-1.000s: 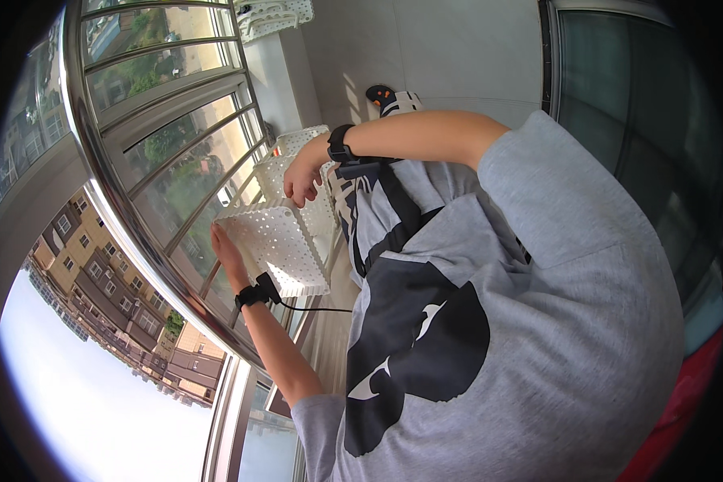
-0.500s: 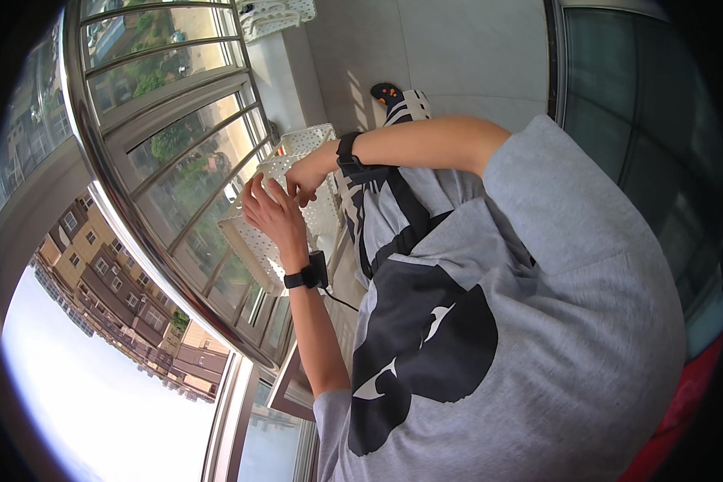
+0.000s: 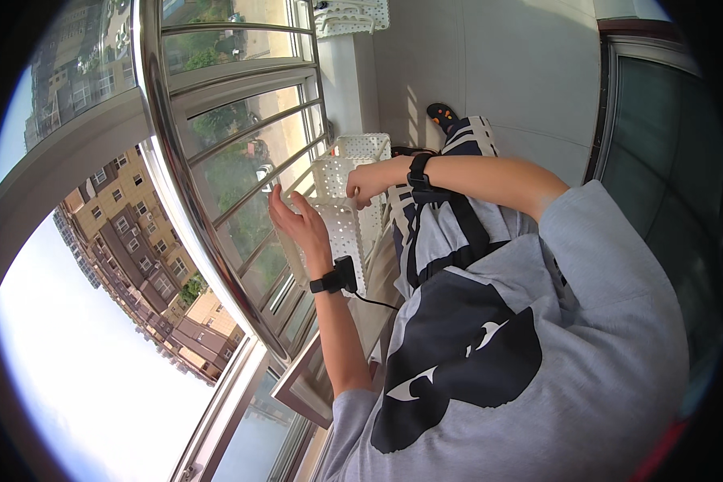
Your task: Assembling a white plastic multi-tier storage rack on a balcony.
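Note:
A white perforated plastic rack (image 3: 347, 218) stands upright by the balcony window, in front of my legs. My right hand (image 3: 368, 181) curls its fingers over the rack's upper edge and grips it; a black band sits on that wrist. My left hand (image 3: 296, 218) is raised just left of the rack with the palm turned toward it and the fingers spread, holding nothing. Whether the left hand touches the rack's side is not clear. A black wrist device (image 3: 336, 279) with a thin cable is strapped to my left wrist.
A curved steel railing (image 3: 177, 189) and window bars run along the left, with buildings far below. A second white perforated piece (image 3: 350, 16) hangs at the top. My foot in a dark slipper (image 3: 442, 117) rests on the pale tiled floor. A dark glass door (image 3: 659, 161) stands at the right.
My left hand let go of the rack's lower edge, rose and opened beside it. The rack swung from flat between both hands to upright under my right hand.

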Demonstrator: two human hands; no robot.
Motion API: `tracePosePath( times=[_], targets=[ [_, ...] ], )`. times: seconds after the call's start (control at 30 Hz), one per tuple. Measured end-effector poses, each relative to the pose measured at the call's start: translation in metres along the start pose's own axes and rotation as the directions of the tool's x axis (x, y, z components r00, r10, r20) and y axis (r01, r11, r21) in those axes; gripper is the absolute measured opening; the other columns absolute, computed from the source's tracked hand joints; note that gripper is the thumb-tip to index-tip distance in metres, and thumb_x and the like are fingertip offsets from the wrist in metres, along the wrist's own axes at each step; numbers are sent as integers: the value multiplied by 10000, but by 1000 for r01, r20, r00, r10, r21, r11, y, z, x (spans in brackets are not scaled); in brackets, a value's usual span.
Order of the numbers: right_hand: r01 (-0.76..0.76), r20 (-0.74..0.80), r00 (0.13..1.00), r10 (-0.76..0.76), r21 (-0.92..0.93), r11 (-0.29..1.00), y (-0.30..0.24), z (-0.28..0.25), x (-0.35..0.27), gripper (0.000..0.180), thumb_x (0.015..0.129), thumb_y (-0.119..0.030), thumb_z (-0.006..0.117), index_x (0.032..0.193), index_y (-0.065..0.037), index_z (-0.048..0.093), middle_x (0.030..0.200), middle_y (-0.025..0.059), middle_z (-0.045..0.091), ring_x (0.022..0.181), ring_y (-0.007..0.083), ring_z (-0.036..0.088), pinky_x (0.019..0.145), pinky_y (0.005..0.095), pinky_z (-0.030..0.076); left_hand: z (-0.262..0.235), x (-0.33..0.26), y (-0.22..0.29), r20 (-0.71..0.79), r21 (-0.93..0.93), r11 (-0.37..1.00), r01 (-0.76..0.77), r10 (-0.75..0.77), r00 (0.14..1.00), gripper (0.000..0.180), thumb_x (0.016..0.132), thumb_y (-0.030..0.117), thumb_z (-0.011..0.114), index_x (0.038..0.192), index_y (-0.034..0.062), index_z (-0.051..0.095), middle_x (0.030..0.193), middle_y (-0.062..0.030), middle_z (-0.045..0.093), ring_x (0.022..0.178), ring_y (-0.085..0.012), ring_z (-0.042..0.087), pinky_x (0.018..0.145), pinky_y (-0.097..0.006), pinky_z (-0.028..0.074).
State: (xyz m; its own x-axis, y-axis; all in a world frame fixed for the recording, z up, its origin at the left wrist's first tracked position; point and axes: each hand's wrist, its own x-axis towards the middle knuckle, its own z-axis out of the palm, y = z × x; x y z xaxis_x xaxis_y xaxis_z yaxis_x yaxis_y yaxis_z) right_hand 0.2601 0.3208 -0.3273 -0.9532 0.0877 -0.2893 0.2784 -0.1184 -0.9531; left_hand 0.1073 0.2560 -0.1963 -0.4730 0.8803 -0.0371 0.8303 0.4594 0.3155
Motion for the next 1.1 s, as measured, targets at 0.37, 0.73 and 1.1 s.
tracePosePath(
  times=[0.37,0.73,1.1],
  targets=[
    [-1,-98,995,12,112,994,-14,23,12,334,758,-249,693,1018,-40,708,775,74,723,742,196,682,687,319,518,3,16,-75,73,63,994,92,-97,993,913,880,436,602,1457,-116,159,1495,-322,226,1402,-430,222,1156,-467,200],
    [-438,-35,885,464,275,856,41,-41,-13,440,816,-364,662,1131,-59,619,993,79,654,809,210,658,648,321,523,9,15,-83,-20,-76,997,-16,14,1000,578,855,270,624,1343,22,438,1415,-236,381,1320,-403,340,1092,-505,254],
    [-511,-191,719,668,506,695,123,-160,-38,423,858,-406,609,1135,-85,600,1027,59,631,929,158,612,695,316,501,-2,42,-69,142,-3,998,55,-54,988,680,870,255,610,1443,20,329,1482,-215,299,1370,-380,269,1119,-524,175]
  ],
)
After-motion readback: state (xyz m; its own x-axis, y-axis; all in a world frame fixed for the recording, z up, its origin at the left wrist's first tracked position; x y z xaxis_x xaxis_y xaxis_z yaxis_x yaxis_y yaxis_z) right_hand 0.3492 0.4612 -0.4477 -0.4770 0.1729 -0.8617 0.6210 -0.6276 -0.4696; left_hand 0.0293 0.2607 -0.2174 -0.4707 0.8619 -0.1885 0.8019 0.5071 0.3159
